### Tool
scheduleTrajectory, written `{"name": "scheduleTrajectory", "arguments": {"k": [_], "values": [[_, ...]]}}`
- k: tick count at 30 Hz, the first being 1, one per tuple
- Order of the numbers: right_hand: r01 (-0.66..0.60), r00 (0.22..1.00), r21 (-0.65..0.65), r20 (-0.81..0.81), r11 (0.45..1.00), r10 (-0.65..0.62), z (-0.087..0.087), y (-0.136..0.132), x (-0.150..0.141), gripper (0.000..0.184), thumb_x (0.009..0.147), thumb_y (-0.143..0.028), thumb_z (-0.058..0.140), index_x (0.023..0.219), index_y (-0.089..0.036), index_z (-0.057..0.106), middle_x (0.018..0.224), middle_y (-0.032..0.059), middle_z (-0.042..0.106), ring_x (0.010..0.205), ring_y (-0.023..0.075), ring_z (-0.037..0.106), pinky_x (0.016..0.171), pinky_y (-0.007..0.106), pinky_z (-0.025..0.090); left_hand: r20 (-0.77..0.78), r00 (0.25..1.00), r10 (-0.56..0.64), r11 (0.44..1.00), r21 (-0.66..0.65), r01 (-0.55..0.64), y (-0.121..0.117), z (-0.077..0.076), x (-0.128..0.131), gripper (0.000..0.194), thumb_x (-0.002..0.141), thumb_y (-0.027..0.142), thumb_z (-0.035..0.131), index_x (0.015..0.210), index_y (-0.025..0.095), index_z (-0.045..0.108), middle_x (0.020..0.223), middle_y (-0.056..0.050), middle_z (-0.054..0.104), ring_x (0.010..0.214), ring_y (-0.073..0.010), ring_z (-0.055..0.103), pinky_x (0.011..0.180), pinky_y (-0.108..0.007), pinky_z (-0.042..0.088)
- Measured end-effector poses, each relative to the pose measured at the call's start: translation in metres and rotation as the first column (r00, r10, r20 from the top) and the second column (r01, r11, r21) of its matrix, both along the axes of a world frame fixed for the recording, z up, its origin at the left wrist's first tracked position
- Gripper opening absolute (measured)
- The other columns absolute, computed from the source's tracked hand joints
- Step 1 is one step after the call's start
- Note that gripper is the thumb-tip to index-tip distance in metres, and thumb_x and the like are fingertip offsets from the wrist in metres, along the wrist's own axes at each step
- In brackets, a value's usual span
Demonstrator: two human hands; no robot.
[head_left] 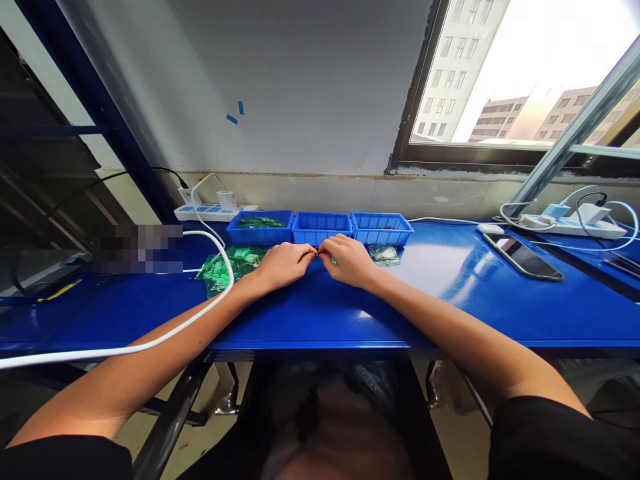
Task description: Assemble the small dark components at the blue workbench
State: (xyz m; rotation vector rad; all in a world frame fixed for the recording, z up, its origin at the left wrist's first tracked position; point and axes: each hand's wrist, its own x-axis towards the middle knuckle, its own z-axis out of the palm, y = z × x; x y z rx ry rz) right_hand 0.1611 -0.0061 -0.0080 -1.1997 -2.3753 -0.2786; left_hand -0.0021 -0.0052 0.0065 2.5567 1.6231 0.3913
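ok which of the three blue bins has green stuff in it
The leftmost blue bin of the row: green pieces show inside it, while the middle bin and right bin show no green.

Your glossy blue workbench (320, 323) sits against a grey-white wall (310, 87). Dark-framed window (505, 87) at your upper right: bright daylight, buildings (500, 120) outside. Blue metal post (93, 100) to your left, beige floor (447, 433) below.
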Motion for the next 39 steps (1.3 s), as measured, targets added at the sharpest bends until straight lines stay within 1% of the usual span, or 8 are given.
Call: {"name": "scheduleTrajectory", "arguments": {"k": [4, 8, 13, 23, 27, 32, 39], "values": [[0.009, 1.000, 0.001, -0.008, 1.000, -0.009, -0.0001, -0.0003, 0.0000, 0.016, 0.084, -0.016, 0.046, 0.087, -0.015, 0.062, 0.082, 0.0065, 0.066, 0.082, 0.0176, 0.056, 0.072, 0.027, 0.041, 0.020, 1.000, 0.009, 1.000, 0.009, -0.009, 0.0014, -0.0002, -0.0008, 0.034, 0.086, 0.032, 0.036, 0.101, 0.027, 0.066, 0.098, 0.000, 0.071, 0.090, -0.0204, 0.064, 0.069, -0.025, 0.044], [-0.004, 1.000, 0.011, -0.019, 1.000, 0.005, -0.0013, 0.0003, 0.0003, 0.016, 0.083, -0.017, 0.046, 0.086, -0.016, 0.062, 0.081, 0.0057, 0.065, 0.081, 0.0173, 0.055, 0.071, 0.027, 0.040, -0.012, 1.000, 0.014, 1.000, 0.007, -0.014, 0.0003, 0.0012, 0.0000, 0.034, 0.085, 0.033, 0.037, 0.097, 0.025, 0.068, 0.086, -0.002, 0.072, 0.077, -0.0193, 0.065, 0.061, -0.025, 0.041], [-0.002, 1.000, 0.002, -0.021, 1.000, 0.002, -0.0012, 0.0006, 0.0007, 0.016, 0.083, -0.016, 0.046, 0.086, -0.016, 0.062, 0.080, 0.0055, 0.065, 0.080, 0.0173, 0.055, 0.071, 0.027, 0.040, -0.011, 1.000, 0.012, 1.000, 0.000, -0.012, -0.0020, 0.0028, 0.0002, 0.035, 0.084, 0.033, 0.037, 0.100, 0.026, 0.067, 0.079, -0.001, 0.071, 0.070, -0.0187, 0.063, 0.057, -0.025, 0.037], [-0.069, 0.998, -0.037, -0.006, 0.997, 0.069, 0.0001, -0.0008, 0.0011, 0.011, 0.083, -0.017, 0.048, 0.084, -0.016, 0.059, 0.082, 0.0057, 0.064, 0.083, 0.0174, 0.055, 0.070, 0.027, 0.040, 0.022, 1.000, 0.016, 0.999, 0.030, -0.017, -0.0011, 0.0032, -0.0013, 0.034, 0.080, 0.036, 0.041, 0.095, 0.026, 0.069, 0.070, 0.000, 0.069, 0.062, -0.0166, 0.059, 0.052, -0.024, 0.033], [-0.066, 0.998, -0.034, 0.002, 0.997, 0.067, 0.0006, -0.0019, 0.0006, 0.010, 0.083, -0.018, 0.048, 0.083, -0.016, 0.058, 0.081, 0.0060, 0.064, 0.082, 0.0176, 0.055, 0.070, 0.027, 0.040, 0.026, 0.999, 0.022, 0.999, 0.042, -0.024, -0.0028, 0.0036, -0.0008, 0.034, 0.079, 0.036, 0.040, 0.094, 0.026, 0.070, 0.070, 0.000, 0.070, 0.063, -0.0164, 0.060, 0.052, -0.024, 0.033], [-0.062, 0.998, -0.027, 0.001, 0.998, 0.062, 0.0003, -0.0017, 0.0005, 0.011, 0.083, -0.017, 0.047, 0.082, -0.017, 0.058, 0.081, 0.0059, 0.064, 0.082, 0.0178, 0.055, 0.069, 0.027, 0.040, 0.023, 0.999, 0.031, 0.999, 0.041, -0.032, -0.0025, 0.0039, -0.0011, 0.034, 0.079, 0.036, 0.041, 0.093, 0.027, 0.070, 0.073, 0.000, 0.071, 0.067, -0.0172, 0.062, 0.054, -0.024, 0.036], [-0.048, 0.999, -0.025, 0.022, 0.999, 0.048, 0.0005, -0.0009, 0.0010, 0.013, 0.083, -0.016, 0.046, 0.084, -0.015, 0.059, 0.082, 0.0073, 0.064, 0.082, 0.0183, 0.056, 0.070, 0.027, 0.041, 0.014, 1.000, -0.012, 1.000, 0.016, 0.012, -0.0034, 0.0042, -0.0002, 0.037, 0.083, 0.034, 0.038, 0.109, 0.029, 0.065, 0.081, 0.000, 0.072, 0.075, -0.0187, 0.064, 0.065, -0.025, 0.042]]}}
